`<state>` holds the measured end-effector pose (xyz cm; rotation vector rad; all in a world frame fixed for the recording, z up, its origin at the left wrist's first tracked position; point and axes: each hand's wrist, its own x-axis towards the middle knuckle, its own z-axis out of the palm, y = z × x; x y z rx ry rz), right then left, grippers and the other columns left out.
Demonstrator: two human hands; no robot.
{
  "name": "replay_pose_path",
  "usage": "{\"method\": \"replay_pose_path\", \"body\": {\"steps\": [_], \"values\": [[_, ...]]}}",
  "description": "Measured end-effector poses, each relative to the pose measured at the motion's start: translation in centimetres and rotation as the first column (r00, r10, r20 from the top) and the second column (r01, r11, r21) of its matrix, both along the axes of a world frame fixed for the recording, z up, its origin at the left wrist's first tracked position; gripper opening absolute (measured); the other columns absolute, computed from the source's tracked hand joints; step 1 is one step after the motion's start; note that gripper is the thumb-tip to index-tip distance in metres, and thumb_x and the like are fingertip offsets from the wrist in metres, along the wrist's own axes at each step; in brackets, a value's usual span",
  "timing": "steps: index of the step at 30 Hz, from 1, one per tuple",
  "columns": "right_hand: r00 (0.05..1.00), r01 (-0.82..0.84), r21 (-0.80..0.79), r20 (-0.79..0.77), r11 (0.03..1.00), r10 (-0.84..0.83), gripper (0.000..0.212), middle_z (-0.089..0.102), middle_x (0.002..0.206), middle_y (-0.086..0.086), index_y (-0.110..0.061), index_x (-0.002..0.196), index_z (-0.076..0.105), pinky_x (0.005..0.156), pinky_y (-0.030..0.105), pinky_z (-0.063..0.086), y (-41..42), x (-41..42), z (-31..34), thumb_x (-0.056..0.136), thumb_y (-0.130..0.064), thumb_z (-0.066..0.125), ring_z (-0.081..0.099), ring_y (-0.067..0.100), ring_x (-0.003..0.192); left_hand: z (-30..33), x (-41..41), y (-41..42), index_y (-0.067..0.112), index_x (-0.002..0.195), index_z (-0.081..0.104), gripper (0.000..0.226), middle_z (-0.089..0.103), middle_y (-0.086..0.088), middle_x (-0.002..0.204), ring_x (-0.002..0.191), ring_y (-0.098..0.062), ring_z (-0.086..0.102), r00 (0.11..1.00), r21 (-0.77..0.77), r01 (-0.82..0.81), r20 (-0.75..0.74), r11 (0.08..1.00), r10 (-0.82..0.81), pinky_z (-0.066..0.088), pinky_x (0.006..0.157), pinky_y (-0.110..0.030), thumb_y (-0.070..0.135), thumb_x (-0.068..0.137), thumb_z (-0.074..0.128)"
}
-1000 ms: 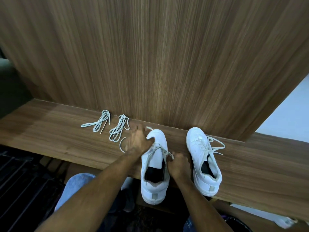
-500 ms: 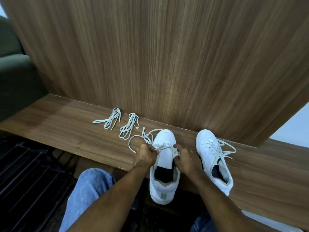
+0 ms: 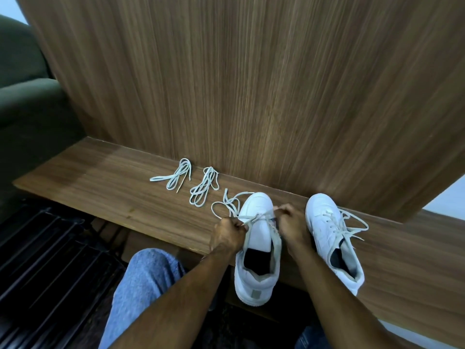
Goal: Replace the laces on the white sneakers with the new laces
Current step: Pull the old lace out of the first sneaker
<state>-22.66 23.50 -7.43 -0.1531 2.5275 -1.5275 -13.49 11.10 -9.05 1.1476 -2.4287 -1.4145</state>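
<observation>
Two white sneakers stand on a wooden ledge (image 3: 100,187), toes toward the wall. The left sneaker (image 3: 256,248) hangs half over the ledge's front edge, its tongue bare; only its lowest eyelets hold the old lace (image 3: 227,205), whose slack loops lie on the ledge to the left. My left hand (image 3: 227,234) pinches that lace at the shoe's left side. My right hand (image 3: 289,222) pinches the lace at the shoe's right side. The right sneaker (image 3: 332,238) is fully laced. Two bundled new laces (image 3: 173,176) (image 3: 203,188) lie to the left.
A tall wooden panel (image 3: 251,84) rises right behind the ledge. A dark green couch (image 3: 22,96) stands at the far left. Below the ledge are black slats (image 3: 45,260), and my knee in blue jeans (image 3: 146,278).
My left hand has come back from the ledge to the shoe's left side and taken the lace. My right hand has moved up toward the toe. More lace lies loose on the ledge.
</observation>
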Motion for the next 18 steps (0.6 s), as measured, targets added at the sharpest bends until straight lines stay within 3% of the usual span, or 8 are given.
{"method": "replay_pose_path", "body": {"steps": [2,4,8,11,12,14,16,18], "values": [[0.981,0.173,-0.132,0.109,0.976,-0.159,0.017,0.069,0.081,-0.003,-0.024,0.07,0.061,0.083,0.043,0.052,1.2,-0.2,-0.5,0.087,-0.026,0.057,0.066,0.023,0.082,0.0,0.0,0.1,0.014,0.082,0.069,0.022,0.071,-0.012,0.092,0.092,-0.03,0.064,1.0,-0.02,0.007,0.008,1.0,-0.007,0.043,0.071,-0.025,0.035,0.084,0.067],[0.986,0.164,-0.034,0.037,0.986,-0.162,0.013,0.067,0.092,0.0,-0.024,0.078,0.055,0.088,0.043,0.049,1.8,-0.3,-0.9,0.089,-0.019,0.055,0.063,0.027,0.093,-0.1,0.0,0.1,0.016,0.082,0.07,0.021,0.071,-0.012,0.091,0.092,-0.03,0.064,1.0,-0.028,0.012,0.012,1.0,-0.012,0.045,0.072,-0.026,0.036,0.084,0.067],[0.971,-0.099,0.2,-0.194,0.975,0.139,0.014,0.058,0.107,-0.008,-0.033,0.099,0.059,0.086,0.037,0.05,1.2,-0.5,-0.5,0.086,-0.031,0.06,0.062,0.017,0.096,-0.2,0.0,0.2,0.016,0.084,0.07,0.02,0.071,-0.012,0.091,0.091,-0.031,0.064,1.0,-0.043,0.025,0.017,0.999,-0.024,0.048,0.075,-0.029,0.036,0.083,0.066],[0.827,-0.284,0.606,-0.238,0.743,0.51,0.028,0.051,0.124,-0.002,-0.024,0.112,0.063,0.093,0.034,0.045,-0.3,-0.1,0.1,0.086,-0.032,0.059,0.051,0.02,0.118,-0.1,0.1,0.3,0.019,0.089,0.072,0.021,0.071,-0.014,0.094,0.094,-0.033,0.064,1.0,-0.044,0.023,0.012,0.999,-0.023,0.05,0.078,-0.031,0.038,0.083,0.067],[0.783,-0.268,0.726,-0.218,0.633,0.582,0.033,0.049,0.13,-0.001,-0.023,0.118,0.061,0.097,0.034,0.043,-0.8,0.3,0.1,0.087,-0.034,0.056,0.044,0.02,0.126,0.0,0.1,0.3,0.02,0.089,0.072,0.022,0.071,-0.014,0.094,0.095,-0.033,0.064,1.0,-0.043,0.023,0.011,0.999,-0.023,0.051,0.078,-0.032,0.039,0.083,0.067],[0.761,-0.216,0.822,-0.197,0.528,0.618,0.037,0.044,0.135,0.002,-0.023,0.123,0.057,0.102,0.038,0.041,-1.5,0.7,0.0,0.089,-0.034,0.053,0.035,0.022,0.134,-0.1,0.2,0.3,0.02,0.088,0.072,0.023,0.071,-0.014,0.093,0.094,-0.033,0.064,1.0,-0.044,0.02,0.012,0.999,-0.019,0.052,0.079,-0.033,0.042,0.083,0.067],[0.771,-0.2,0.81,-0.217,0.552,0.599,0.031,0.046,0.131,0.005,-0.022,0.118,0.061,0.1,0.037,0.042,-1.8,0.8,-0.8,0.09,-0.031,0.053,0.039,0.025,0.13,-0.1,0.2,0.4,0.019,0.087,0.071,0.025,0.07,-0.014,0.092,0.093,-0.034,0.065,1.0,-0.046,0.019,0.009,0.999,-0.019,0.052,0.077,-0.034,0.042,0.083,0.066],[0.8,-0.262,0.631,-0.281,0.731,0.53,0.017,0.056,0.114,0.009,-0.016,0.098,0.071,0.092,0.025,0.042,-1.9,0.7,-1.0,0.087,-0.021,0.06,0.05,0.025,0.117,-0.2,0.1,0.5,0.018,0.089,0.071,0.025,0.07,-0.015,0.093,0.094,-0.035,0.064,1.0,-0.057,0.02,0.01,0.998,-0.019,0.05,0.076,-0.032,0.041,0.083,0.066]]}}
